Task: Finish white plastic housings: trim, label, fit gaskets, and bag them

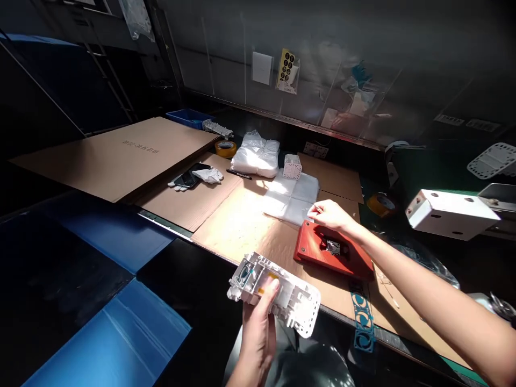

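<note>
Casing (288,298), lower centre of frame.
I'm clasping it in left fingers (269,295); right fingers (321,213) are bunching together, any hold unclear.

The white plastic housing (286,298) slanted in the grip of the left fingers (271,292), an orange patch beside the thumb, its perforated end beyond it; the red block (312,251) lay just nearside of the right fingers (317,211), a metallic piece set in its top.

Your white housing (287,294) looks like moulded plastic, semi-matt w/ ribbed detail. Red block (316,253): smooth, satin; its insert (332,247) looks like shiny metal. Your cardboard (141,148): matt, smooth. Bagged stack (255,155): glossy, crinkly poly wrap. Gloves (209,175): matt cloth, approx.
</note>
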A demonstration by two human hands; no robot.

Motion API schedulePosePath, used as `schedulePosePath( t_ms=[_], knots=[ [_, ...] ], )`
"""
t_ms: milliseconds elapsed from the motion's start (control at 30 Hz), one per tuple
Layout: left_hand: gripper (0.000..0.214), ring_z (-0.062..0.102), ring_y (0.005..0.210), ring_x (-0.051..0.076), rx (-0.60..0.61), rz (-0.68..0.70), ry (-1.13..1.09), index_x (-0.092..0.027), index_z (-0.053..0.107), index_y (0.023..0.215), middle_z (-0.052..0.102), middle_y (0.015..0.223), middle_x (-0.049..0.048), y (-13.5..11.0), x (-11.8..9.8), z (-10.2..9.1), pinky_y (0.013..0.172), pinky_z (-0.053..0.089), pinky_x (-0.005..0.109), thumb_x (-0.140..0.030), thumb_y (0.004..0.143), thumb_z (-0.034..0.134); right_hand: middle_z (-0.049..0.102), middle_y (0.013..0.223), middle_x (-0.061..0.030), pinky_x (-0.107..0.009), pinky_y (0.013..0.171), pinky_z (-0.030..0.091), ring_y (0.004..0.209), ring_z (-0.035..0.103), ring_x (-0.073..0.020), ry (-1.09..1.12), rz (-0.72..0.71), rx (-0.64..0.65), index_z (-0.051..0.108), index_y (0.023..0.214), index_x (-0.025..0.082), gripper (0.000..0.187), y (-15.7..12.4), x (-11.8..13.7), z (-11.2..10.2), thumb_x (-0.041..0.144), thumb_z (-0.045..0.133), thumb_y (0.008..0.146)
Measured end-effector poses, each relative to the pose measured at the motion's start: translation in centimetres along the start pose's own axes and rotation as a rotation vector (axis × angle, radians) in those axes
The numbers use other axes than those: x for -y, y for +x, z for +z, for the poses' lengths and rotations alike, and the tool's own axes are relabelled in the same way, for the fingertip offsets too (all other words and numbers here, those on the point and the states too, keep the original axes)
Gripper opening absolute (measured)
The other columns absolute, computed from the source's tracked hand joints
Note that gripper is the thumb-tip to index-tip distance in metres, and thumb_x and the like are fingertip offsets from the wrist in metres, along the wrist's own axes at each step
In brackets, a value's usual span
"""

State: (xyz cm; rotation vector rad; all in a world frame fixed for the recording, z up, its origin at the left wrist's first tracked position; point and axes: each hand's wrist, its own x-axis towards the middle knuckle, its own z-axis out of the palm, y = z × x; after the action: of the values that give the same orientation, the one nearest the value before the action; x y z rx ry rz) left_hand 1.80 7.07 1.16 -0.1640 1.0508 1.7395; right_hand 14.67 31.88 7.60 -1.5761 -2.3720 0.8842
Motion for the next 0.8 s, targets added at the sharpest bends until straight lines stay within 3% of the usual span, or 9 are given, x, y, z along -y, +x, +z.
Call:
schedulePosePath(
  t_ms=[133,300,633,800],
  knots=[
    [0.043,0.073,0.101,0.028,0.103,-0.089,0.242,-0.017,0.076,0.109,0.079,0.104,0.0095,-2.6,-1.2,-2.9,0.089,0.057,0.035,-0.027,0.069,0.088,0.068,0.115,-0.0069,-0.040,0.086,0.058,0.099,0.067,-0.0206,-0.185,-0.006,0.109,0.066,0.115,0.015,0.027,7.4,1.3,4.6,0.036,0.065,0.097],
    [0.031,0.072,0.104,0.032,0.224,-0.207,0.379,-0.017,0.080,0.097,0.080,0.103,0.0111,-4.5,-1.4,-3.7,0.098,0.054,0.041,-0.031,0.070,0.086,0.068,0.116,-0.0073,-0.039,0.087,0.058,0.100,0.068,-0.0224,-0.353,-0.015,0.208,0.066,0.117,0.013,0.031,10.5,0.4,6.7,0.037,0.065,0.097],
    [0.056,0.066,0.119,0.038,0.261,-0.246,0.476,-0.020,0.074,0.117,0.073,0.127,0.0124,-3.7,-1.8,-4.5,0.104,0.051,0.049,-0.031,0.065,0.092,0.067,0.117,-0.0095,-0.040,0.089,0.057,0.102,0.067,-0.0209,-0.603,-0.036,0.154,0.065,0.119,0.013,0.030,11.5,-0.9,3.3,0.034,0.065,0.098],
    [0.063,0.061,0.127,0.037,0.300,-0.261,0.438,-0.024,0.069,0.127,0.071,0.132,0.0111,-3.7,-1.7,-5.2,0.106,0.050,0.048,-0.028,0.068,0.090,0.070,0.105,-0.0070,-0.040,0.086,0.055,0.098,0.067,-0.0209,-0.707,-0.076,0.160,0.070,0.107,0.014,0.021,10.8,-1.4,0.7,0.030,0.070,0.093]
  ],
)
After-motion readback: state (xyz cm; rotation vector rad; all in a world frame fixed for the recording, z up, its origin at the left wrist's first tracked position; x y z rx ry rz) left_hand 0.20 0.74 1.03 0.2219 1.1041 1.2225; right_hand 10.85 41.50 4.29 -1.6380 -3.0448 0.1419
